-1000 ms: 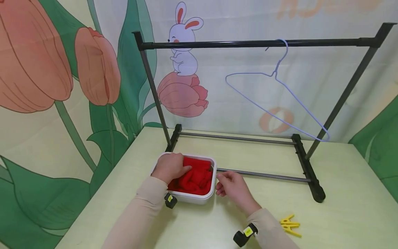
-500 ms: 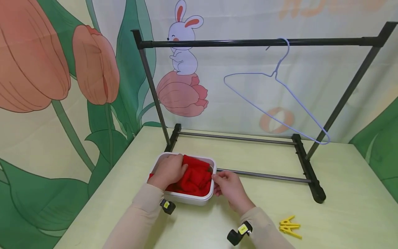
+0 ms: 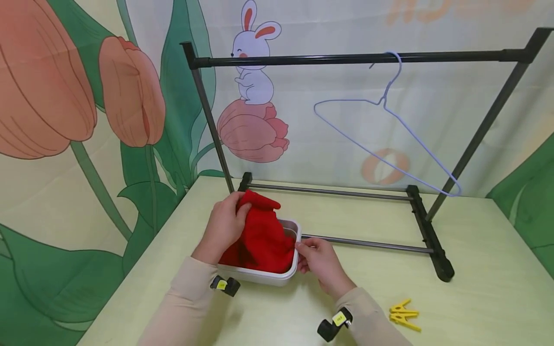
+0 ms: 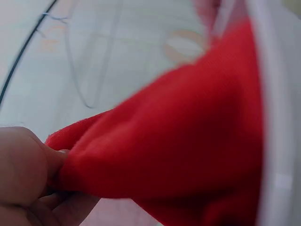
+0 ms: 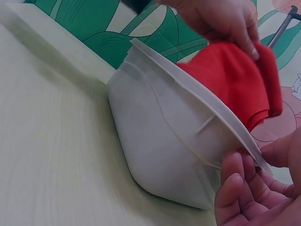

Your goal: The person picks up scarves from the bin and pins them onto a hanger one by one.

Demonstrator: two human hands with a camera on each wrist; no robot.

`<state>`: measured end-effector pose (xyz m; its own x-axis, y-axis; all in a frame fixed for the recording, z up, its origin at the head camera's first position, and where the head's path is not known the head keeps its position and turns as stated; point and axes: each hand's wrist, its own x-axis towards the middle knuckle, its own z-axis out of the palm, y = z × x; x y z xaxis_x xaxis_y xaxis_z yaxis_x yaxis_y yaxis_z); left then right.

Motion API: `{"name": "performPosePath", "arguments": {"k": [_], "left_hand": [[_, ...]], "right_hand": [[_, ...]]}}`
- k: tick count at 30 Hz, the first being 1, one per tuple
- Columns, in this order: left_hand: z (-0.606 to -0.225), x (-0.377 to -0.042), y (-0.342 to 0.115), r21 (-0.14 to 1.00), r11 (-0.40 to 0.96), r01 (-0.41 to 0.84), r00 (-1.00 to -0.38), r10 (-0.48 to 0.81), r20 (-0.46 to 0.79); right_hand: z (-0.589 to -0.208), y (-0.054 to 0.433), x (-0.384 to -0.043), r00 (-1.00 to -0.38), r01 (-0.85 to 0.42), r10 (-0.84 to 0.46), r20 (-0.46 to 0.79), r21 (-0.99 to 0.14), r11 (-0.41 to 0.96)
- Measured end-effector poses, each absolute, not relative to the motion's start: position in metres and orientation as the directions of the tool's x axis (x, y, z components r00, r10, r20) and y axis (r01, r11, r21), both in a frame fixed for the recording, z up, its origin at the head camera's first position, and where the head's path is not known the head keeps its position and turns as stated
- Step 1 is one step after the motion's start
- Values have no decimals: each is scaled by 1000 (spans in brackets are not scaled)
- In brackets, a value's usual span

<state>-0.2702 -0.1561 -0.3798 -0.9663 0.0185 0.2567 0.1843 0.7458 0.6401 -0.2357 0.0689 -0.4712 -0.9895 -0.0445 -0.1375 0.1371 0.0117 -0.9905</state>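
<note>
My left hand (image 3: 224,226) pinches a red cloth (image 3: 264,240) near its upper edge and holds that part above a white plastic basin (image 3: 259,278). The rest of the cloth still lies inside the basin. In the left wrist view the fabric (image 4: 169,141) stretches from thumb and fingers towards the basin's rim. My right hand (image 3: 321,264) grips the basin's right rim, thumb on top and fingers curled beneath, as the right wrist view shows on the basin wall (image 5: 155,122). What kind of garment the cloth is cannot be made out.
A black rack (image 3: 303,60) stands behind the basin, its base bars (image 3: 368,244) on the table (image 3: 277,317). From its top bar hangs a lilac wire hanger (image 3: 359,144). Yellow clothespins (image 3: 404,315) lie at the right front. A printed backdrop (image 3: 303,29) is behind.
My left hand has risen out of the basin, pulling part of the red cloth up with it. The right hand has moved slightly left onto the basin's rim and stays there.
</note>
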Motion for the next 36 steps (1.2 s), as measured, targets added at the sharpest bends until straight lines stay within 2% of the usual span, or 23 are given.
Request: {"name": "performPosePath", "arguments": {"k": [9,16,22,29,36], "left_hand": [[-327,-260,-157,696,656,293,-920,-6,393],[-293,-256,-155,655,639,403,-859,18,511],[-282,-259,-153,625,625,468,-810,21,586],[-282,-261,-150,629,613,479,-798,5,603],[-284,-261,-148,650,600,465,-813,-2,583]], "right_hand": [[-471,70,-235,-991,126,-51,-126,-992,0],[-472,70,-235,-992,120,-44,-120,-993,10],[-463,84,-231,-991,116,-58,-123,-987,114],[-440,169,-236,-996,76,62,-66,-979,191],[-399,269,-226,-968,-117,177,179,-942,315]]}}
